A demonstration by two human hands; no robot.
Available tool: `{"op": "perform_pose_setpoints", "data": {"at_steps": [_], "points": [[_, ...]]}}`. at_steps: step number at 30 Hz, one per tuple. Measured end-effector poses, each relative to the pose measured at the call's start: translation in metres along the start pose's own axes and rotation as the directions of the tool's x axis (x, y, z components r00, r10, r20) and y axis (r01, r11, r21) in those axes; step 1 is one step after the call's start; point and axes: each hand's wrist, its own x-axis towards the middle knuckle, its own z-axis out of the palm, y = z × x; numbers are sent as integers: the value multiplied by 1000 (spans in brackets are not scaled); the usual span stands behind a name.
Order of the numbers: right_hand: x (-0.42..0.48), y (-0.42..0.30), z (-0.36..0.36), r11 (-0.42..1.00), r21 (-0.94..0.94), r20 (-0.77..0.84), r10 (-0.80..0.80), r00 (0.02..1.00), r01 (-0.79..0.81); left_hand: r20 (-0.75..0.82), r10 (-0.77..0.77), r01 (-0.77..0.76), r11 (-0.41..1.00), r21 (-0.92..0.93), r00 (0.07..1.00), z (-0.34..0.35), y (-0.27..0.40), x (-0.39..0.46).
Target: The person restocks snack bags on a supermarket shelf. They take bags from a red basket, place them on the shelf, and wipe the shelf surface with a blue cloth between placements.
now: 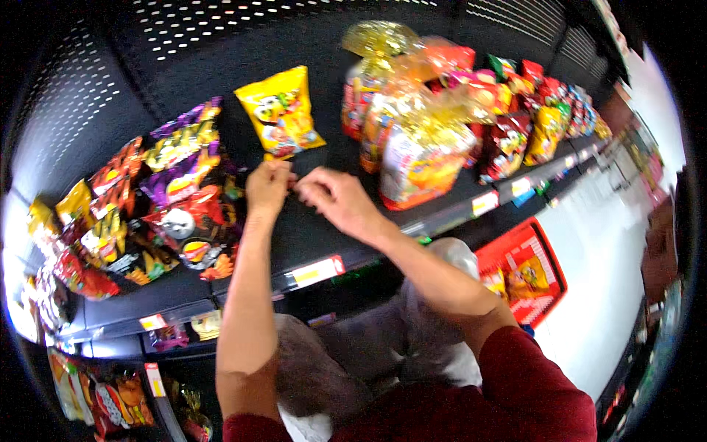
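Observation:
On the black shelf (301, 235) a yellow snack packet (283, 113) with cartoon printing stands or leans by itself, its front towards me. My left hand (268, 187) is just below the packet's lower edge, fingers curled in; whether it pinches that edge cannot be made out. Close beside it, my right hand (338, 200) is blurred, its fingers bent towards the left fingertips. Anything small between the two hands is hidden. Left of my forearm, purple and black snack bags (185, 190) lie in rows. Clear-and-gold wrapped multipacks (422, 157) stand right of my right hand.
Red and yellow snack bags (544, 135) fill the shelf's right end. Price labels (317, 272) line its front edge. A red plastic basket (544, 235) with yellow packets stands on the white floor (599, 254) at right. More packets (119, 400) sit on a lower shelf.

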Motion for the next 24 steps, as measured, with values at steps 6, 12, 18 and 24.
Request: {"op": "perform_pose_setpoints", "data": {"at_steps": [6,12,18,24], "points": [[-120,-57,-24,987,-60,-40,-154,987,151,177,19,-31,997,66,984,-11,32,-24],[-219,-72,-110,971,-191,-463,38,885,-142,293,5,-30,996,81,956,-11,41,-30],[-326,13,-192,817,57,-689,448,570,-573,335,-5,-34,994,108,942,-21,34,-31],[-465,136,-205,379,790,-436,900,-6,-482,356,-52,-22,980,199,933,-22,36,-40]]}}
